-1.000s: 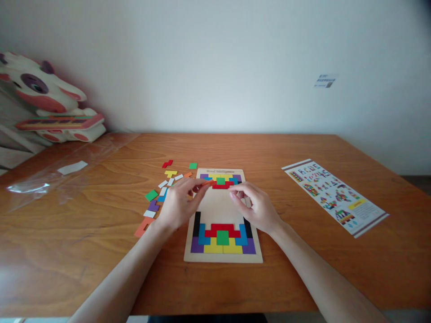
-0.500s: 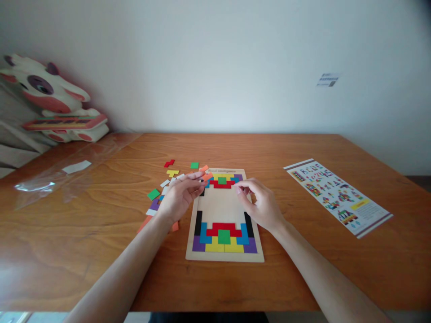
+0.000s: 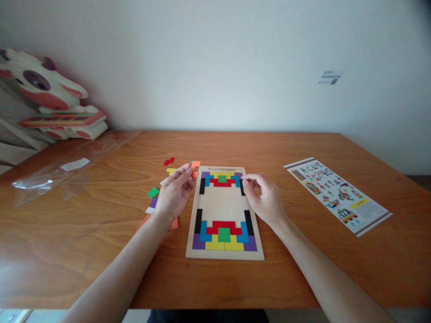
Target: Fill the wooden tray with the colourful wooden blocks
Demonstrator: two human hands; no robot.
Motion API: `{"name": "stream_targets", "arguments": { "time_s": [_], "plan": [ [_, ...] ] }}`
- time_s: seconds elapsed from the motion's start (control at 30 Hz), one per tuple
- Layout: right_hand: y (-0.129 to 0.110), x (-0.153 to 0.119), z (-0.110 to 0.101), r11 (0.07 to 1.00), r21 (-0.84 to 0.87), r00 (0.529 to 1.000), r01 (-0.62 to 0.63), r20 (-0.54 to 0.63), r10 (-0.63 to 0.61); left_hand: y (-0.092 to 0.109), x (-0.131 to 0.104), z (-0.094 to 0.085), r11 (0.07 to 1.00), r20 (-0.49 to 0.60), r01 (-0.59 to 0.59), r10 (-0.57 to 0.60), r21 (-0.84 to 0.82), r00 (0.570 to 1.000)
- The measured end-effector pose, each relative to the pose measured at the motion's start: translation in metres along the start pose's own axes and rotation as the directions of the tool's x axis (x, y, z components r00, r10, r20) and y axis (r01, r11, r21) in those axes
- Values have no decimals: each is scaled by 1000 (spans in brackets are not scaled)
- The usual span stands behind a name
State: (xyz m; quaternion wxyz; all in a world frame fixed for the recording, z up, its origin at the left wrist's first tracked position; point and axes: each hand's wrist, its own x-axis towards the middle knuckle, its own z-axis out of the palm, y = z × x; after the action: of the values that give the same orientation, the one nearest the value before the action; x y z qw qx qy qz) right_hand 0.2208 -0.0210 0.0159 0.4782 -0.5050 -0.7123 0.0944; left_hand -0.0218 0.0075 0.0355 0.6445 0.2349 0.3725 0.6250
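Observation:
A wooden puzzle board [image 3: 222,204] lies on the table, coloured pieces along its top and bottom and bare wood in its middle. Left of its upper part, my left hand [image 3: 177,190] holds an orange piece [image 3: 195,168] between thumb and fingers. My right hand [image 3: 264,195] hovers at the board's upper right edge, fingertips pinched together; whether they hold anything is too small to tell. Loose pieces lie beside and partly under my left hand, among them a green one [image 3: 153,192], a red one [image 3: 169,161] and a yellow one [image 3: 171,171].
A printed pattern sheet [image 3: 336,195] lies on the right of the wooden table [image 3: 215,287]. Clear plastic wrapping [image 3: 60,179] with a white label is on the left. A cow-shaped toy keyboard [image 3: 63,121] stands at the back left, near the wall.
My left hand has moved slightly left, off the board, and the orange piece has turned in its fingers. My right hand has shifted a little to the right.

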Motion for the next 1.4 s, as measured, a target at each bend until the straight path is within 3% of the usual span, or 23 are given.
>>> {"name": "stream_targets", "arguments": {
  "time_s": [0.3,0.53,0.8,1.07,1.2,1.4],
  "plan": [
    [6,1,1,999,18,995,-42,-90,44,-4,-1,2,1000,-83,12,-13,-9,996],
    [11,2,1,997,34,993,-71,-93,74,-12,-3,0,991,11,60,-61,120,998],
    [9,-2,5,998,47,999,-31,-5,31,-20,-12,3,938,131,29,-79,345,988],
    [3,-3,4,999,54,997,7,79,-11,-23,-12,2,919,172,-24,-48,393,984],
    [-2,-4,2,994,74,980,81,174,-93,-27,-17,2,839,283,-100,-67,536,957],
    [-10,-5,3,984,108,950,145,263,-169,-32,-28,6,758,492,-222,-148,614,858]
  ]
}}
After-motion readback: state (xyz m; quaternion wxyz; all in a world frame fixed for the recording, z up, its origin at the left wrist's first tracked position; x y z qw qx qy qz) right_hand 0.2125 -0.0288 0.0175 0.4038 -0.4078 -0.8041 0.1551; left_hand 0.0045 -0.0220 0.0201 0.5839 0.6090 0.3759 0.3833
